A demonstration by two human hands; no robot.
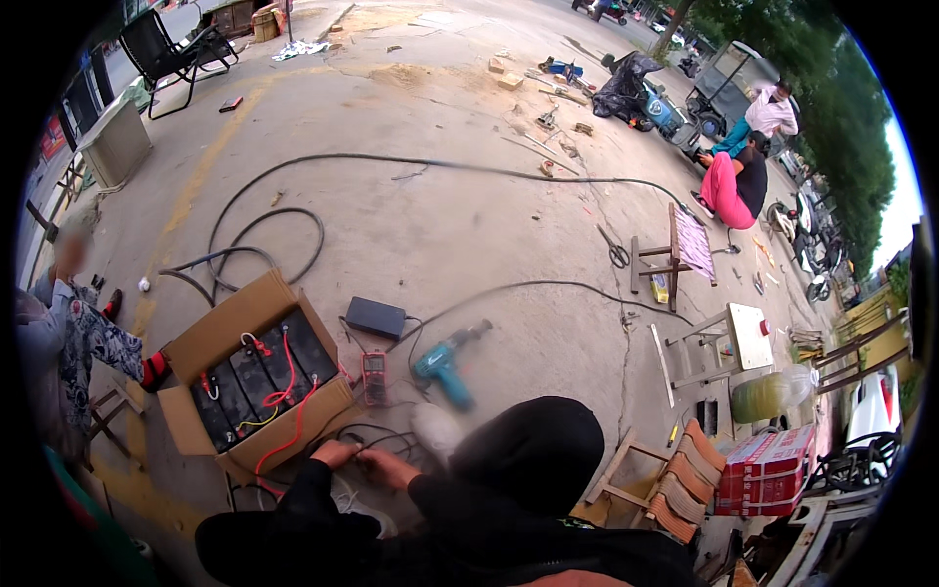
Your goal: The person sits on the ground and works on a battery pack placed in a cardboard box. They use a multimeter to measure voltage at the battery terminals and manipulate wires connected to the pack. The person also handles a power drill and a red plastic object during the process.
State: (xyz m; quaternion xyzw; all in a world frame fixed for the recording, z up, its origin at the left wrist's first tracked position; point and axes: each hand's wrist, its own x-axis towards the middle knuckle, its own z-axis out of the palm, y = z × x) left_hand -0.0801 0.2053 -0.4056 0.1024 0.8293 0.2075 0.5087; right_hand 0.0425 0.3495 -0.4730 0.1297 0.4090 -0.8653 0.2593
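My left hand and my right hand meet low in the picture, fingers closed and tips almost touching. What they pinch is too small to make out; thin dark cables loop right beside them. Just left stands an open cardboard box packed with black batteries. Red wires, a yellow wire and white leads run over the battery tops, and one red wire drops over the box side towards my hands. Beyond my hands lie a red multimeter, a black charger-like box and a blurred teal drill.
A thick black cable curves across the concrete. Scissors lie near a folding stool. At right are a white stool, a jug and a red carton. One person sits left; others are at the far right.
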